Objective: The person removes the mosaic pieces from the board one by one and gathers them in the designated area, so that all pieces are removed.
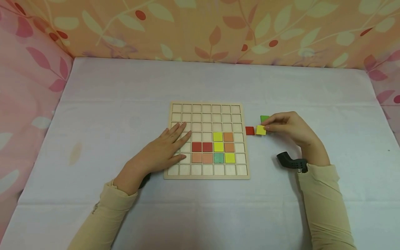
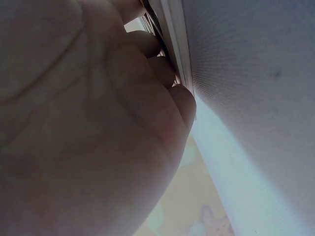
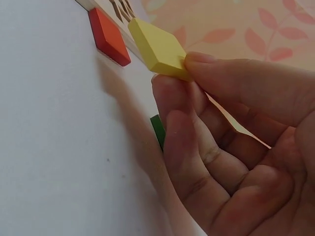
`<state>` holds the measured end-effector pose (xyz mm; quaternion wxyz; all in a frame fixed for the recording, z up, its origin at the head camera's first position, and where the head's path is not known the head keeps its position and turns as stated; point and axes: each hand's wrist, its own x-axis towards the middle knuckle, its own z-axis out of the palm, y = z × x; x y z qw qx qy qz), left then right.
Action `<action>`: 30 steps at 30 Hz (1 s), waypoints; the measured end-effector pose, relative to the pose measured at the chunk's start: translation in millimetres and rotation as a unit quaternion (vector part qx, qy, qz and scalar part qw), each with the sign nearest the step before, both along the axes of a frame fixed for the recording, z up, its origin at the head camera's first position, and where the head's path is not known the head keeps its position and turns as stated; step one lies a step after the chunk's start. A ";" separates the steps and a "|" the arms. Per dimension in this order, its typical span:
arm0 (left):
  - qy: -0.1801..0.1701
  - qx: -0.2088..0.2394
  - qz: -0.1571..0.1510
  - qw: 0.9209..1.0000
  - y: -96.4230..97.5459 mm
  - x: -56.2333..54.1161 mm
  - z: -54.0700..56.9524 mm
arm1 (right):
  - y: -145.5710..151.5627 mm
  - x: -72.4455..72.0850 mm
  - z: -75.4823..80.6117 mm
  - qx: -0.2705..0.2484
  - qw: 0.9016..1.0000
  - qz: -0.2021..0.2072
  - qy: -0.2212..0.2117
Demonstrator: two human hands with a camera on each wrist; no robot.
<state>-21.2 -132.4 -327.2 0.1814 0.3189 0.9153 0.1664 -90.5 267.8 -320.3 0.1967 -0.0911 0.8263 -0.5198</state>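
Reference: the centre of the gridded board (image 1: 207,127), 12 o'clock toward its far edge.

Step in hand, as judged: handling of a loose tile for placement in the board. The right hand (image 1: 289,128), at 3 o'clock, pinches a yellow tile (image 1: 260,131) between thumb and fingertip; the right wrist view shows the tile clear of the white cloth (image 1: 200,215) and tilted. The remaining fingers are bent and grip nothing else that can be seen. The left hand (image 1: 165,149) lies at 9 o'clock with fingers extended and spread over the board's cells; it grasps nothing and appears to steady the board.

Loose tiles: a red tile (image 1: 249,131) lies on the cloth at 3 o'clock, just beside the board; contact with the edge cannot be confirmed. A green tile (image 1: 264,119), partly hidden by the right fingers, lies between 2 and 3 o'clock. The set tiles (image 1: 218,147) occupy cells from the centre toward 6 o'clock.

Next move, as judged: carry the yellow tile toward 9 o'clock, over the red tile, level it, square it to an unfilled cell, then lower and release. The target cell cannot be determined. Avoid catching the red tile or dislodging seated tiles.
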 end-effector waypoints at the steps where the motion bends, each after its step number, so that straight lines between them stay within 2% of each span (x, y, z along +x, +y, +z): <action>1: 0.001 0.000 -0.001 1.000 0.0 0.1 0.0 | 0.8 0.0 -0.1 -0.001 1.000 -0.002 -0.001; 16: -0.002 0.003 0.001 1.000 0.0 0.4 0.3 | 7.5 -0.9 -0.8 0.002 1.000 -0.003 0.001; 25: 0.000 0.001 0.001 1.000 0.2 -0.2 -1.3 | 7.1 -1.5 -2.3 0.028 1.000 -0.009 0.001; 30: 0.001 0.004 0.001 1.000 0.5 -0.1 -1.2 | 6.8 -0.8 -1.5 0.059 0.998 -0.009 0.008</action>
